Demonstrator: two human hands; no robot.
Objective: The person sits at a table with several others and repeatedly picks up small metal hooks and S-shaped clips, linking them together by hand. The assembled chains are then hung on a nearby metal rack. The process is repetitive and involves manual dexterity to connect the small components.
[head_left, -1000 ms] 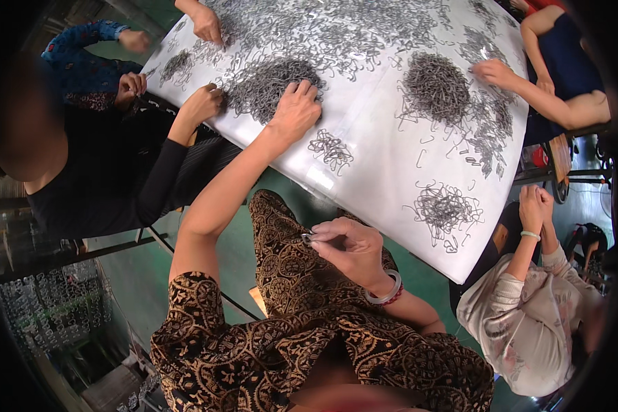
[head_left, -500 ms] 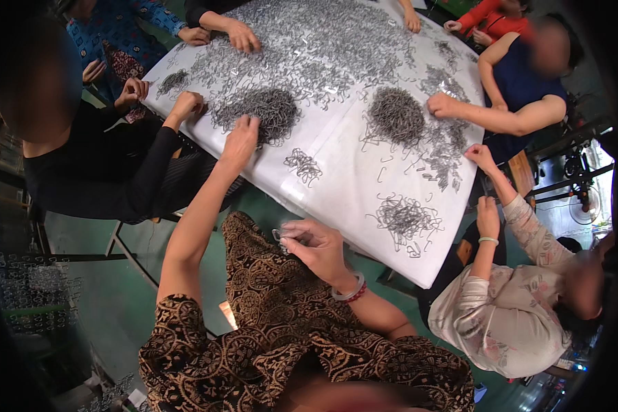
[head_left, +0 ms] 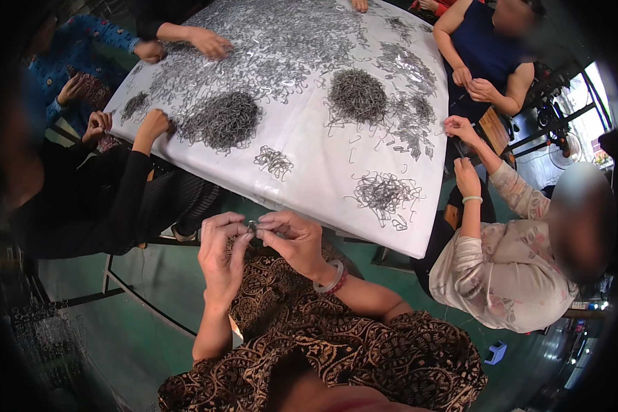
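In front of the table's near edge, above my lap, my left hand (head_left: 221, 250) and my right hand (head_left: 292, 237) meet fingertip to fingertip. Both pinch a small piece of bent metal wire (head_left: 252, 225), mostly covered by the fingers. Its exact shape cannot be made out. A bracelet (head_left: 338, 276) circles my right wrist. Beyond my hands, a dense dark heap of bent wire hooks (head_left: 230, 120) lies on the white-covered table (head_left: 316, 175). A smaller loose cluster of hooks (head_left: 273, 162) sits nearer to me.
Another dense heap of hooks (head_left: 358, 96) and a looser pile (head_left: 386, 193) lie to the right. Scattered wire pieces (head_left: 261, 48) spread over the far table. Co-workers sit around it; a person's hand (head_left: 152, 130) is at the left edge, another's (head_left: 463, 130) at the right.
My left hand has come back from the dark heap to my right hand, and both now pinch the wire piece. The view has shifted. Co-workers' hands at the right have moved.
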